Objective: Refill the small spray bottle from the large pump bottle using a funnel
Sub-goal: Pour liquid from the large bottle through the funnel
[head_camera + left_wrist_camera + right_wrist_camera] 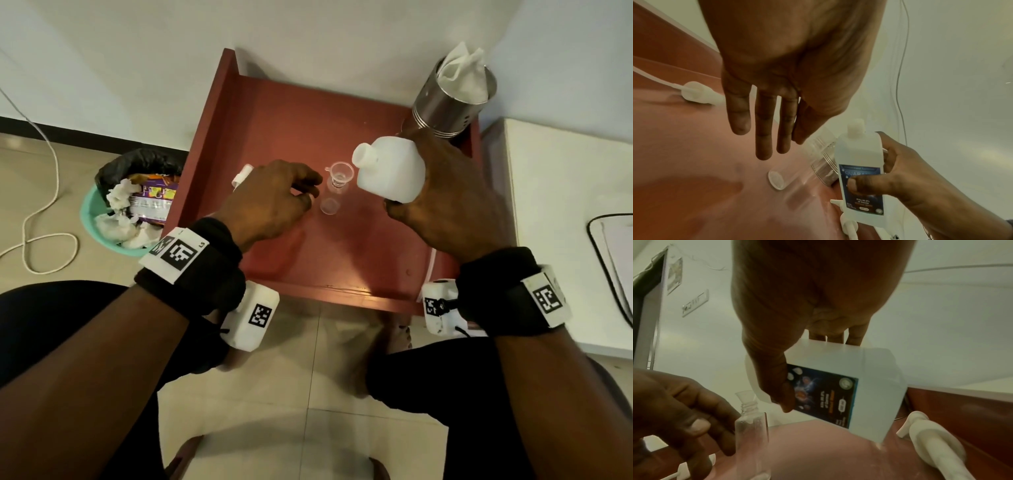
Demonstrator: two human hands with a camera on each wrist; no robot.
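The small clear spray bottle (334, 191) stands uncapped at the middle of the red table (274, 113), with a clear funnel (339, 170) in its neck. My right hand (445, 192) grips the large white bottle (390, 174), pump removed, and tilts its open neck (364, 156) left, just right of the funnel rim. I see no liquid stream. My left hand (313, 190) sits just left of the small bottle (752, 426) with its fingertips (725, 412) at the bottle's shoulder. Its other fingers (762, 138) hang straight. Whether it grips the bottle is unclear.
A clear cap (330, 206) lies in front of the small bottle. The white spray head (241, 174) lies behind my left hand, the pump head (931, 434) near the table's right edge. A steel canister (445, 106) stands at the back right. A bin (130, 205) is on the floor to the left.
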